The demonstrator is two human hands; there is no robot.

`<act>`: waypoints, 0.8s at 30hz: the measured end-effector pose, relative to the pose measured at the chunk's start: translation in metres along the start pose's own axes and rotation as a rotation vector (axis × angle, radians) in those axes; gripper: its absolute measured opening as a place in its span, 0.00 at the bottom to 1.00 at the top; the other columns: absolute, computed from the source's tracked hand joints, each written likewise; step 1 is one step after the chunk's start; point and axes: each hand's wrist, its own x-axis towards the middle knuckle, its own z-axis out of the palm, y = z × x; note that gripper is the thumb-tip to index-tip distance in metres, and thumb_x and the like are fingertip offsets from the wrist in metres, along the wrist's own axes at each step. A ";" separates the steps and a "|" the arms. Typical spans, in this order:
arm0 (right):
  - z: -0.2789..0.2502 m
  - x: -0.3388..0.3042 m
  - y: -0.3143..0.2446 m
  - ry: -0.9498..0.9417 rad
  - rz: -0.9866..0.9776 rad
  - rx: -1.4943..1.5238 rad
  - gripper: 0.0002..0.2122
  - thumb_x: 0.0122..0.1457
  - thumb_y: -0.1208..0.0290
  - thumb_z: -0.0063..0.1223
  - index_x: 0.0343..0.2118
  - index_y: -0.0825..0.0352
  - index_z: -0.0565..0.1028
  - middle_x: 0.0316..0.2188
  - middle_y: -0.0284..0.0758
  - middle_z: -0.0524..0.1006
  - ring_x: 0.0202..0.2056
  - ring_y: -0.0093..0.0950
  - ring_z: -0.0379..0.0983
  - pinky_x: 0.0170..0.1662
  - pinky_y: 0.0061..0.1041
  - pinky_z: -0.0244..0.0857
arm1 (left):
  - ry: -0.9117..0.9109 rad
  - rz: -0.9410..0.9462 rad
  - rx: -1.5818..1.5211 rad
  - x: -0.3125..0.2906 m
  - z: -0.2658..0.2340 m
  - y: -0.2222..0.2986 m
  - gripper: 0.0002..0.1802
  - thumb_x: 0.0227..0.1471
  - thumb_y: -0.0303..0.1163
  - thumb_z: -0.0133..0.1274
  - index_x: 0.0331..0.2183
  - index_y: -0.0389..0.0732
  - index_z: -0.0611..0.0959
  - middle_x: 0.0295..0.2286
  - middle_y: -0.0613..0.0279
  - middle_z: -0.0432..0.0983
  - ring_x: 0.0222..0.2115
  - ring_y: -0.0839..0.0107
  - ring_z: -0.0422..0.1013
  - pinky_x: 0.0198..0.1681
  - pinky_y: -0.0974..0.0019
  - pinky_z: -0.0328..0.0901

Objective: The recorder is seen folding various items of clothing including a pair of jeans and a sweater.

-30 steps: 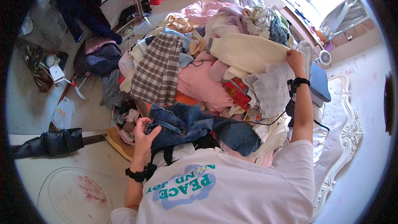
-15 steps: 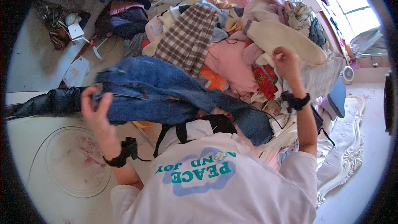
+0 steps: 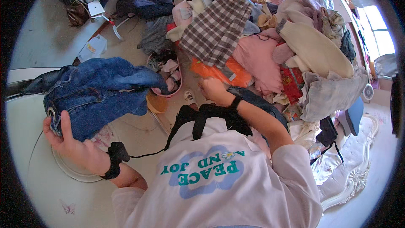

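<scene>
Blue jeans [image 3: 101,88] hang in front of me on the left, their waist end held by my left hand [image 3: 74,147]. The thumb is on the near side of the waistband and the fingers are partly hidden by the cloth. My right hand [image 3: 215,90] is closed, fingers curled, just in front of an orange bag or cloth [image 3: 223,71]; what it grips, if anything, is hidden. Dark denim [image 3: 253,100] lies behind my right forearm; whether it belongs to the same jeans I cannot tell. Both wrists wear black bands.
Beyond is a large clothes heap with brown checked cloth [image 3: 217,27], a pink garment [image 3: 257,63] and a cream knit [image 3: 314,48]. A pink basket [image 3: 180,78] holds small clothes. A white table with a round mat [image 3: 84,175] stands left; a carved white headboard [image 3: 354,181] is right.
My left hand has moved left and nearer with the jeans, uncovering the pink basket. My right hand has come down and left from above the heap to near the orange item. The view has shifted.
</scene>
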 end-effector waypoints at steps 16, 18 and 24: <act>-0.151 0.016 -0.011 0.257 -0.010 0.738 0.14 0.48 0.81 0.45 0.39 0.70 0.72 0.33 0.42 0.76 0.36 0.36 0.74 0.39 0.30 0.66 | -0.385 -0.219 -0.663 0.000 0.047 0.010 0.21 0.29 0.22 0.61 0.32 0.41 0.73 0.33 0.61 0.68 0.35 0.71 0.65 0.43 0.68 0.59; -0.205 0.016 -0.072 0.370 -0.354 0.678 0.19 0.44 0.83 0.45 0.43 0.69 0.70 0.41 0.43 0.72 0.43 0.38 0.70 0.46 0.31 0.63 | -0.566 -0.096 -0.794 -0.002 0.058 0.024 0.21 0.28 0.23 0.62 0.30 0.41 0.73 0.32 0.61 0.69 0.33 0.71 0.66 0.40 0.70 0.60; -0.254 -0.003 -0.104 -0.096 -0.603 0.668 0.24 0.36 0.79 0.52 0.44 0.70 0.70 0.45 0.41 0.69 0.50 0.40 0.63 0.54 0.38 0.55 | -0.849 0.185 -1.011 0.014 0.073 0.058 0.18 0.27 0.25 0.64 0.28 0.44 0.77 0.29 0.64 0.72 0.24 0.77 0.67 0.23 0.76 0.59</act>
